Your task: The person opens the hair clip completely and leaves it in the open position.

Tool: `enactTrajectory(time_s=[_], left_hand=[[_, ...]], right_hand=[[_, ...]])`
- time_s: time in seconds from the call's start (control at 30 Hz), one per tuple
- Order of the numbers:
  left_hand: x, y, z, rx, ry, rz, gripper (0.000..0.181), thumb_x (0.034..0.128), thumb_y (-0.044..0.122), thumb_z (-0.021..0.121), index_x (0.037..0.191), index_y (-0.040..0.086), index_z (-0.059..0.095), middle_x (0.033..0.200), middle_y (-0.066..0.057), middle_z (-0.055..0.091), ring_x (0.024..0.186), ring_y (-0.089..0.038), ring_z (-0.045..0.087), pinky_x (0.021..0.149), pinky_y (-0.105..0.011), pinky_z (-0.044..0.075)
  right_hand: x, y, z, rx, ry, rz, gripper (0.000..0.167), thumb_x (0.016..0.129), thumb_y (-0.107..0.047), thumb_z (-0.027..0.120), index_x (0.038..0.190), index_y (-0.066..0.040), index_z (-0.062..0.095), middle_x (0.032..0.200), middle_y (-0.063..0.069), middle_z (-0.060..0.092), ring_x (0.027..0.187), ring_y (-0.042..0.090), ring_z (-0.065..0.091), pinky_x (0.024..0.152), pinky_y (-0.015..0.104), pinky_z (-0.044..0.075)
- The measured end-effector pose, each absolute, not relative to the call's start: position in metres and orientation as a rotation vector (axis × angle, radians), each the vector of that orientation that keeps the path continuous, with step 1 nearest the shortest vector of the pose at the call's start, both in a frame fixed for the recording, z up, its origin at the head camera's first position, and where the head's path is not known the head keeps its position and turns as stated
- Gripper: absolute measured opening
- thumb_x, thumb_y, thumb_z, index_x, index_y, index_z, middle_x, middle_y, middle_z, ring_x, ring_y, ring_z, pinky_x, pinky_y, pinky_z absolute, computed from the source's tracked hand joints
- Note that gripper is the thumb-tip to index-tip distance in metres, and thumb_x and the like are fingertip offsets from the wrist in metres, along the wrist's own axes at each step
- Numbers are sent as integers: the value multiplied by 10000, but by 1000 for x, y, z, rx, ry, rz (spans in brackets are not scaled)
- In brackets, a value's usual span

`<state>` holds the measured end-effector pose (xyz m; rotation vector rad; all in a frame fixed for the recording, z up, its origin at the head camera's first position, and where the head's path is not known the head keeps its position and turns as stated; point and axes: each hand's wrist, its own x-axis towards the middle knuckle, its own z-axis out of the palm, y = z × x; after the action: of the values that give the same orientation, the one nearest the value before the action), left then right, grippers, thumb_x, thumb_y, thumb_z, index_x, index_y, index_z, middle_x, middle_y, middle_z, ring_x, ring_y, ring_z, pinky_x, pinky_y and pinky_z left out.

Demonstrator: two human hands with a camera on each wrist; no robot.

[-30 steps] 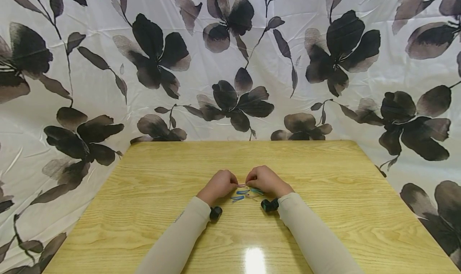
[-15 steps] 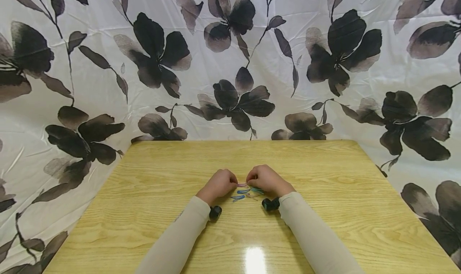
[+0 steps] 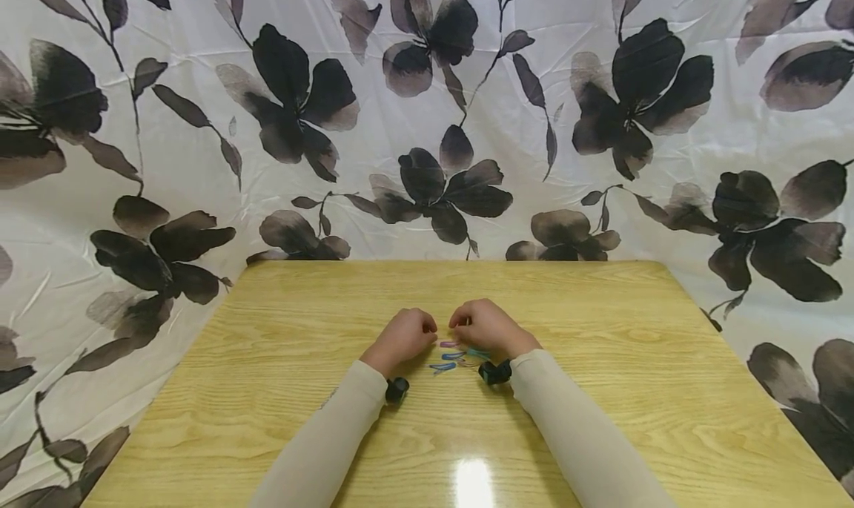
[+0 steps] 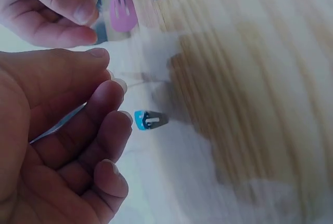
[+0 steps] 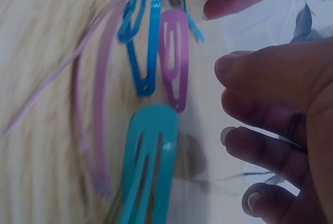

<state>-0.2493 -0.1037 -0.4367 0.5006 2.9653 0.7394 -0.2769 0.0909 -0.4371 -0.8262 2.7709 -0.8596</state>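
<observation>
A pink snap hair clip (image 3: 450, 344) lies flat on the table between my hands, touched by neither. My left hand (image 3: 405, 336) hovers just left of it, fingers loosely bent with nothing visible between them. To the right, my right hand (image 3: 490, 326) has its thumb and fingers apart, also holding nothing. Nearer me lie blue clips (image 3: 453, 356), a teal clip (image 5: 152, 151) and a light pink clip (image 5: 101, 99) bent open. In the left wrist view a small blue piece, likely a clip seen end-on (image 4: 148, 120), sits beyond the left fingertips.
The wooden table (image 3: 427, 434) spreads around the small group of clips. A floral cloth (image 3: 427, 107) hangs behind its far edge and along the sides. Black wrist cameras (image 3: 396, 390) sit under both wrists, close to the tabletop.
Both hands held the pink clip by its ends earlier. They have let go and risen slightly away from it, and the clip now rests on the table.
</observation>
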Motion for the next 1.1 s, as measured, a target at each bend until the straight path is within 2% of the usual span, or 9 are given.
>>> enactTrajectory(time_s=[0.43,0.73,0.93,1.0,1.1], left_hand=[[-250,-112,-435,332,2985,762,146,891,147,678,989,48,723,962,-74,708,835,-185,628,797,-366,532],[-249,-119,-436,267,3016,756,160,881,159,698,968,28,729,967,-100,715,853,-224,657,785,-382,543],[-250,-124,-438,217,3010,773,138,878,157,690,934,36,725,944,-96,711,793,-200,641,756,-371,541],[-251,-125,-437,209,3003,770,123,879,153,684,910,41,724,913,-87,708,748,-185,623,723,-355,534],[-251,-125,-437,208,3002,758,106,878,153,683,858,54,716,840,-57,692,673,-156,579,658,-312,503]], right_hand=[[-285,76,-438,-851,2769,-886,187,901,-126,601,1020,-148,744,846,-61,648,757,111,577,754,291,494],[-292,66,-442,-802,2686,-990,188,939,-128,577,1061,-122,721,910,-14,633,802,111,591,749,234,535],[-295,59,-443,-756,2627,-1029,189,949,-130,576,1083,-113,709,992,15,631,825,156,586,634,266,563],[-297,57,-442,-773,2646,-1000,190,946,-126,580,1082,-120,712,1007,12,643,856,165,593,673,284,565],[-301,53,-441,-847,2738,-884,178,938,-141,598,1063,-144,725,995,-11,679,926,142,593,831,310,529]])
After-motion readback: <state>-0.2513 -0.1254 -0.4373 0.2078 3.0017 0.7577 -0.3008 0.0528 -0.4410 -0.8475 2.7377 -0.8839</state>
